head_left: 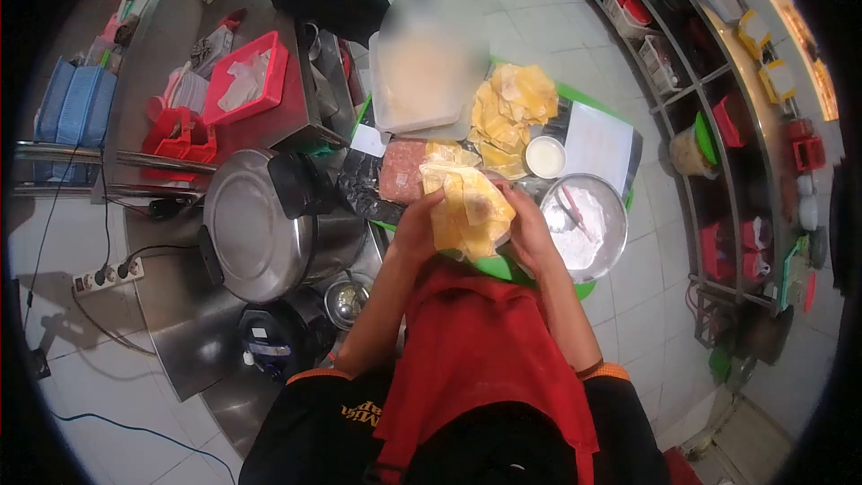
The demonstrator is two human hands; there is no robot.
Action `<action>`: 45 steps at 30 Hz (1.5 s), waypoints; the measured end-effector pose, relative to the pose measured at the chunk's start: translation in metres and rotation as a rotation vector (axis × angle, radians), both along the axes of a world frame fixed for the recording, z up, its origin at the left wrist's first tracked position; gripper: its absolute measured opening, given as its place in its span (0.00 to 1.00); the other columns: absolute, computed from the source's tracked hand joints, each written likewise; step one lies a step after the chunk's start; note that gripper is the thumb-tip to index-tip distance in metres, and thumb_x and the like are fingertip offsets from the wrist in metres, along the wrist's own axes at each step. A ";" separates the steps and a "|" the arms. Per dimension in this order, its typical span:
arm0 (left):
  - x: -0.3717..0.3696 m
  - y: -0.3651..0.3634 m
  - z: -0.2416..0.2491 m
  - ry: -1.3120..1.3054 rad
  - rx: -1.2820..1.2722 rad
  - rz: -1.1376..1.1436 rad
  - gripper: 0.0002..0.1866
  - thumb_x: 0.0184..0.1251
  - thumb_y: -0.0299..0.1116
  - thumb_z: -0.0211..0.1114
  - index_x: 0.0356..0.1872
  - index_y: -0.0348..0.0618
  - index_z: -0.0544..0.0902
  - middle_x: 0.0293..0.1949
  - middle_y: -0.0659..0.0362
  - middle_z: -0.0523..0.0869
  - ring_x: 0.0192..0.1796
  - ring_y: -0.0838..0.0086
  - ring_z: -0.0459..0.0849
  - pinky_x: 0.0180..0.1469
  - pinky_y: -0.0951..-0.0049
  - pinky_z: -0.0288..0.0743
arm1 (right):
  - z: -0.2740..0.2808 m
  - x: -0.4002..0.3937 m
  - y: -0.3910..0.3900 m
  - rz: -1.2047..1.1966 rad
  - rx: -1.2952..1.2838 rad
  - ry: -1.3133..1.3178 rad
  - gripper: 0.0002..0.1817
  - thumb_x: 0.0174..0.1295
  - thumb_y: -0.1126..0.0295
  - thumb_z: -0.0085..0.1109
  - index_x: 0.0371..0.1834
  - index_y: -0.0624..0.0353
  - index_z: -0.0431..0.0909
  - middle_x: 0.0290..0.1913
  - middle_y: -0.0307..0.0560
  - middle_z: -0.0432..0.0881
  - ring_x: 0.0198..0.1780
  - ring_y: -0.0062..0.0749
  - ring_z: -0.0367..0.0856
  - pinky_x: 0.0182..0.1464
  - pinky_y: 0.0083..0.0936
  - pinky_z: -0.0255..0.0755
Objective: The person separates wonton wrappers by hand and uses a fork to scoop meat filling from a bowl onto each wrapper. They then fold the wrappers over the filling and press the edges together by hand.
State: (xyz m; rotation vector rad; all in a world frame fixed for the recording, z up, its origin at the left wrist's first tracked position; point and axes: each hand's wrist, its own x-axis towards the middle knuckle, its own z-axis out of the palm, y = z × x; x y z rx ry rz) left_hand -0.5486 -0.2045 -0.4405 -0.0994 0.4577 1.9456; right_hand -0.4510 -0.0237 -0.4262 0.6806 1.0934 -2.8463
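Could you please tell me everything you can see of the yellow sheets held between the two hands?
The yellow sheets are thin and look like soft dough, with whitish, floury-looking patches. Several overlap in an uneven stack, their edges out of line. The left hand and the right hand hold the stack from its two sides, just beyond the red apron. It partly covers the pink slab in view; whether they touch cannot be told.
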 end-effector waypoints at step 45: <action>0.047 0.022 0.049 0.781 -0.602 0.335 0.27 0.72 0.25 0.52 0.72 0.43 0.61 0.64 0.52 0.74 0.65 0.61 0.77 0.66 0.60 0.74 | 0.072 0.016 -0.023 -0.157 1.583 0.234 0.31 0.45 0.74 0.73 0.56 0.62 0.72 0.52 0.59 0.75 0.53 0.56 0.74 0.56 0.45 0.71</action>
